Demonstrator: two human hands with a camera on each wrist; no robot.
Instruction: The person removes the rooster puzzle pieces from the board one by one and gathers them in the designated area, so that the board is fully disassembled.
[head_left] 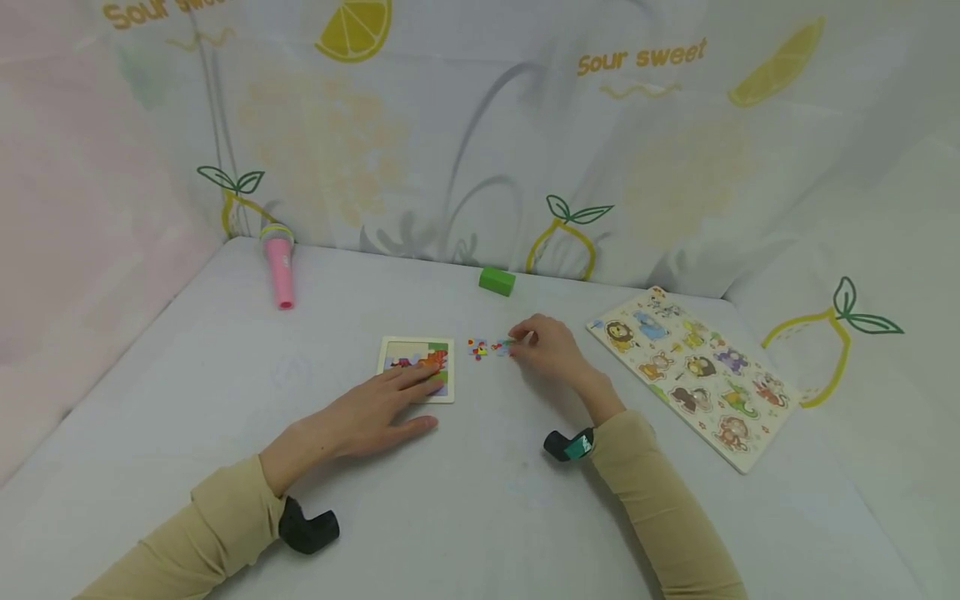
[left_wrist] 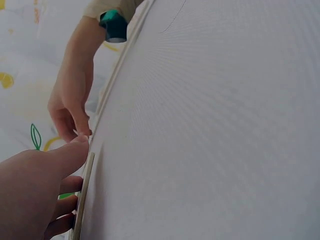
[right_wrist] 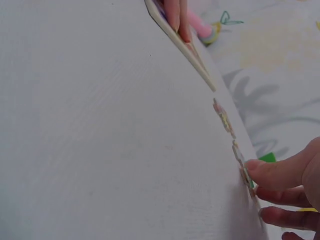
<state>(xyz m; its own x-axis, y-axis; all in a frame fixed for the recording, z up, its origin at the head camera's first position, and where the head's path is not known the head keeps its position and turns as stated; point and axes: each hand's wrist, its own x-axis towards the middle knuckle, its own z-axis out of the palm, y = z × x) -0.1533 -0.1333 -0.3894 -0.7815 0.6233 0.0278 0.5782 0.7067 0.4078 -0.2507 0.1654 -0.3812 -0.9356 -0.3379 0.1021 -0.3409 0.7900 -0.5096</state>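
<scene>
White cloth covers the table (head_left: pixel 450 500), and behind it hangs a curtain (head_left: pixel 450 100) printed with lemons. Your right hand (head_left: pixel 551 354) pinches a piece (head_left: pixel 503 347) between thumb and fingertips; whether it is lifted from the cloth, I cannot tell. Your left hand (head_left: pixel 375 412) is relaxed, its fingers stretched over the frame (head_left: pixel 452 367), the thumb apart and outside the rim. Another piece (head_left: pixel 477 348) lies between the frame and the pinched one, near to both. Inside the frame, at its far side, one part looks beige and bare, so I judge that you are at the step of taking up a piece to fill it. For the next move, it seems necessary to keep the frame steady, lift by the edge, and turn the piece until it fits. Farther out are the green block (head_left: pixel 497 282), the animal board (head_left: pixel 696 383) at right, and the pink microphone (head_left: pixel 280 265) at far left.
</scene>
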